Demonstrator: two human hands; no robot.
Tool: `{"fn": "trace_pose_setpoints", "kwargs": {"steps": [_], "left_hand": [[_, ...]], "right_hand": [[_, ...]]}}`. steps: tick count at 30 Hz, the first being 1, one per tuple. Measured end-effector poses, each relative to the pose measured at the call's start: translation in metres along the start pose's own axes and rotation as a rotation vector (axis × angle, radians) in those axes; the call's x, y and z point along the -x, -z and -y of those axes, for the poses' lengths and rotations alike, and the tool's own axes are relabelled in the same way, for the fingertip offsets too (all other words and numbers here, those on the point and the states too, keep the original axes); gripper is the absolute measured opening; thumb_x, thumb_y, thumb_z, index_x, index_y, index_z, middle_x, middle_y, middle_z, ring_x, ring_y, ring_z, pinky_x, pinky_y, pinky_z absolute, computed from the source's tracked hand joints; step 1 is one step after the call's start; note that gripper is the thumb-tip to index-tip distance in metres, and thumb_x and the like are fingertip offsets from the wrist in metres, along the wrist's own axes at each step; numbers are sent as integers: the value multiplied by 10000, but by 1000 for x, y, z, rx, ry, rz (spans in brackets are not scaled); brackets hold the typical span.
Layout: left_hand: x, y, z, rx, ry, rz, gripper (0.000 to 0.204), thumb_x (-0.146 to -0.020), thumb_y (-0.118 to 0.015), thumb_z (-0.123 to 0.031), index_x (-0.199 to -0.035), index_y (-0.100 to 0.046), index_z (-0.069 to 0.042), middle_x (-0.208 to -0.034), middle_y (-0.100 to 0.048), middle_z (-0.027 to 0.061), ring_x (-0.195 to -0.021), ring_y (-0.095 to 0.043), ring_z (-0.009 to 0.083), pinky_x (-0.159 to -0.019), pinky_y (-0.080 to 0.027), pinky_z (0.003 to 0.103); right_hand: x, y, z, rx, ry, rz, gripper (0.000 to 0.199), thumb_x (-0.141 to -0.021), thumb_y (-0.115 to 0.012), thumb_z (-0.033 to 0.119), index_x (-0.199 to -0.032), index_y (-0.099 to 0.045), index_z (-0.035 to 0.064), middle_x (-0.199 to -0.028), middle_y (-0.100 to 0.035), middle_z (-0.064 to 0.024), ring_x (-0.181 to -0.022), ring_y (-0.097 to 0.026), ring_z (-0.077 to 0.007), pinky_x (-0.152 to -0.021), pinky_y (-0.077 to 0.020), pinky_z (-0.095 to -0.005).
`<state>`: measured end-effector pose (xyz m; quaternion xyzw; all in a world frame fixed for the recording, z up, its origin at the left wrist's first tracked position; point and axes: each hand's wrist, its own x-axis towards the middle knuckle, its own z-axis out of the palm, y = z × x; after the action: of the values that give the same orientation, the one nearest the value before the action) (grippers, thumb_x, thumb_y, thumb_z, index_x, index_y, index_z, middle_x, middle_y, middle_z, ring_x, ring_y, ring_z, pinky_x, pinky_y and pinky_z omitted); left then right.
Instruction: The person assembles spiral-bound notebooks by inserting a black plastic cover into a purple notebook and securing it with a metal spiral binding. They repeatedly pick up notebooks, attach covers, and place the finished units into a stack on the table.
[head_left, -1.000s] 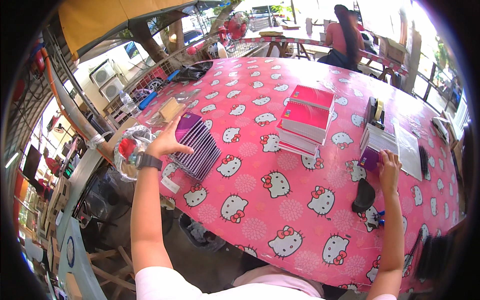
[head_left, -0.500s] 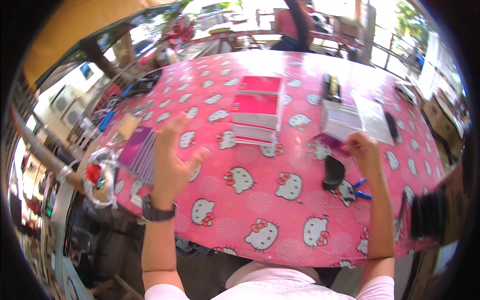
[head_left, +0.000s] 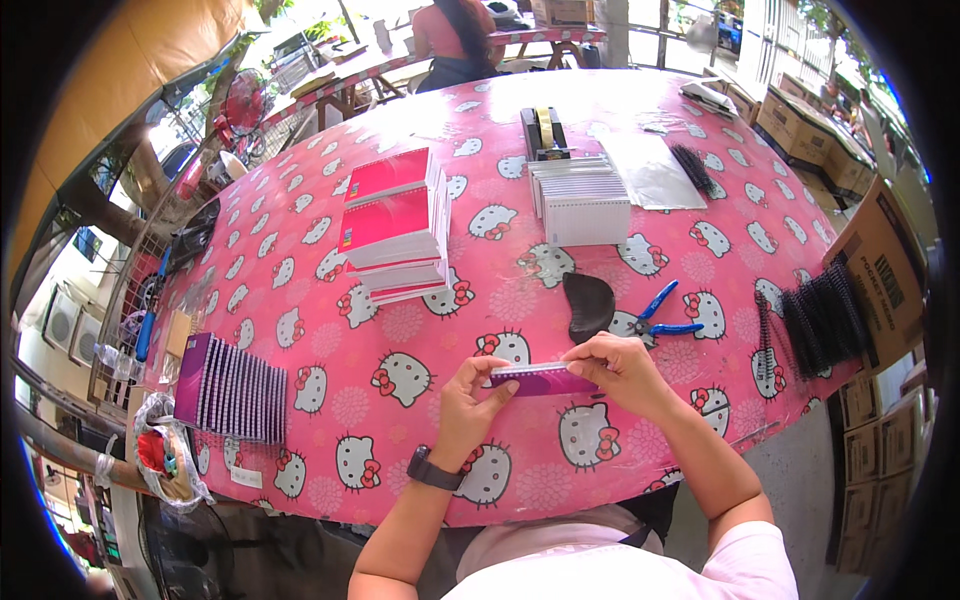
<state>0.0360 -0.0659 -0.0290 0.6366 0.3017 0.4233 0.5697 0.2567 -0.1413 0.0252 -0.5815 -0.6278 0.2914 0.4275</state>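
In both hands, low over the near middle of the table, I hold a small purple-covered notebook point(head_left: 545, 384) with a row of punched holes along its edge. My left hand point(head_left: 472, 402), a dark watch on the wrist, pinches its left end. The right end is gripped between the thumb and fingers of my right hand point(head_left: 625, 372). Just beyond the right hand lie pliers with blue handles point(head_left: 668, 327) and a curved black piece point(head_left: 588, 306). Farther back stands a stack of white punched notepads point(head_left: 588, 212). Purple notebooks point(head_left: 235, 388) with bound edges are piled at the left.
Pink-covered notebooks point(head_left: 395, 222) are stacked left of centre. A tape dispenser point(head_left: 545, 135) and a clear plastic sheet point(head_left: 652, 172) lie behind the notepads. Black binding coils point(head_left: 822, 318) sit beside a cardboard box point(head_left: 885, 275) at right. A plastic bag point(head_left: 165, 455) hangs at the left edge.
My right hand has brought the purple notebook from beside the white stack to the near middle. My left hand, formerly open and raised at the left, now grips it too. The view has turned rightward.
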Motion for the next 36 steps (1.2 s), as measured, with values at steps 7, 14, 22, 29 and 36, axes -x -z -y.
{"fn": "trace_pose_setpoints", "kwargs": {"steps": [7, 14, 22, 29, 36], "left_hand": [[1, 2, -2, -59, -21, -5, 236, -793, -683, 64, -1019, -643, 10, -950, -655, 70, -841, -637, 123, -734, -533, 237], [-1, 13, -6, 28, 10, 5, 236, -785, -676, 75, -1003, -639, -9, -1022, -656, 111, -920, -639, 158, -818, -523, 285], [-6, 21, 1, 168, -63, 171, 209, -779, -698, 43, -955, -620, -39, -1122, -628, 101, -1062, -591, 199, -924, -464, 328], [-3, 17, 5, 70, -56, 146, 209, -782, -699, 46, -959, -621, -31, -1085, -630, 91, -1016, -591, 164, -898, -474, 308], [-3, 21, 5, 246, 39, 63, 206, -807, -659, 81, -964, -597, -36, -1006, -634, 45, -903, -596, 111, -790, -503, 253]], "right_hand": [[-12, 17, 5, -218, -87, 26, 88, -784, -690, -19, -868, -682, 6, -754, -650, -47, -761, -612, -105, -692, -493, -254], [-28, 39, -1, -60, -144, 135, 142, -805, -683, 35, -934, -683, -24, -751, -667, -83, -690, -611, -122, -661, -495, -268], [-34, 53, -5, 188, -128, 151, 117, -816, -668, 83, -901, -698, 7, -731, -666, -139, -639, -637, -179, -594, -489, -312], [-34, 17, 5, 136, 30, 117, 99, -781, -697, 84, -859, -703, 22, -726, -656, -107, -656, -632, -172, -583, -480, -290], [-31, 7, -3, -252, -232, 265, 152, -832, -699, 134, -914, -704, 6, -781, -669, -17, -720, -568, -49, -662, -473, -236]]}}
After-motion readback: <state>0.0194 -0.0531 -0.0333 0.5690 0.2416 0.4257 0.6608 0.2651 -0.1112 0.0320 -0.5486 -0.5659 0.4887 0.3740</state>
